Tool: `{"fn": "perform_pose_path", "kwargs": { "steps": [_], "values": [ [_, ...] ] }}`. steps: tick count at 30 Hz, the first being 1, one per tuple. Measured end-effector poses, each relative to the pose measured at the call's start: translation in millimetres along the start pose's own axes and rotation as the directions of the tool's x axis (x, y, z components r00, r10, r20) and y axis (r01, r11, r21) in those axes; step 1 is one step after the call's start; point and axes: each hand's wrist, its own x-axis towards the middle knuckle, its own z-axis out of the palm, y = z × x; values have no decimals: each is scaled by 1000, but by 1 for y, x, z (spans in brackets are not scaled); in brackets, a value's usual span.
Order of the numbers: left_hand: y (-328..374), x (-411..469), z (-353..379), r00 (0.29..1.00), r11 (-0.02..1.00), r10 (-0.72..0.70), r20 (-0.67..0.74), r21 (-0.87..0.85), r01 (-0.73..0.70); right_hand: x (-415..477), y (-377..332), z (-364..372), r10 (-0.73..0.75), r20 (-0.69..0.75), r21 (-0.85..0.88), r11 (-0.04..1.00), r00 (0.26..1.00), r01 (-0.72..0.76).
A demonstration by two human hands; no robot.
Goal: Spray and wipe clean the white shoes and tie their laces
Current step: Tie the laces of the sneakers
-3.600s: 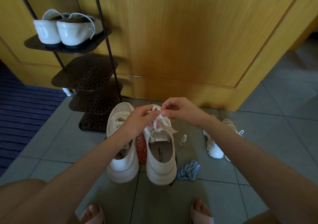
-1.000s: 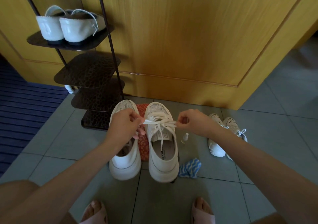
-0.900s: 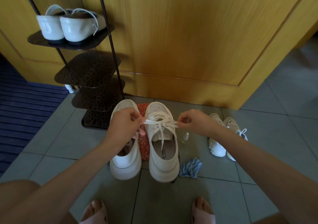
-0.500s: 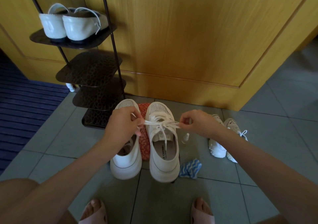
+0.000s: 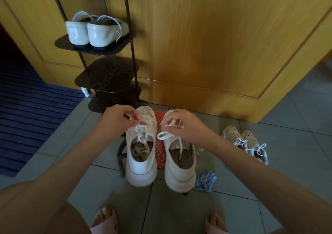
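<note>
Pinching laces (image 5: 140, 127), left hand (image 5: 116, 120) sits over the left shoe (image 5: 141, 169), right hand (image 5: 183, 126) over the right shoe (image 5: 180, 178); a rack shelf (image 5: 93, 51) holds two white flats (image 5: 95, 32).

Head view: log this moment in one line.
left hand pinches lace of left white mesh sneaker | right hand pinches looped lace of right white mesh sneaker | blue-white wavy cloth on grey tile floor

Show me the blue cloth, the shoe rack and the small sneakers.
blue cloth (image 5: 204, 180), head view, crumpled middle.
shoe rack (image 5: 107, 75), head view, bare middle shelf.
small sneakers (image 5: 230, 132), head view, left one's toe.
</note>
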Motion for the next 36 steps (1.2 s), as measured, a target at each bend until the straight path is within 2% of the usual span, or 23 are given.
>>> {"fn": "perform_pose_path", "kwargs": {
  "steps": [3,8,10,12,16,19,22,24,26,29,36],
  "values": [
    [-11,-4,-8,995,997,37,96,69,-44,8,-6,15,-43,90,8,999,995,42],
    [-24,-9,-3,976,991,86,198,83,-104,18,-16,32,-144,126,-258,950,982,173],
    [-26,-11,3,970,983,128,205,106,-152,21,-20,38,-207,145,-385,889,968,248],
    [-26,-12,8,965,964,171,198,169,-205,22,-22,43,-205,170,-443,858,964,261],
    [-26,-13,13,957,930,215,195,258,-261,24,-19,47,-201,188,-473,839,961,268],
    [-27,-13,14,962,927,217,164,275,-256,25,-15,48,-230,151,-467,840,961,275],
    [-30,-13,16,964,925,223,143,282,-256,25,-11,51,-255,116,-437,855,960,280],
    [-32,-13,16,961,920,243,128,283,-271,25,-9,53,-219,91,-367,900,972,237],
    [-33,-14,18,955,916,277,101,274,-295,23,-10,51,-125,44,-151,980,991,130],
    [-34,-16,21,945,909,320,72,257,-327,18,-12,46,-1,17,133,991,1000,-1],
    [-34,-14,25,917,866,386,101,302,-398,13,-12,42,28,31,251,967,999,-35]
  ]
}}
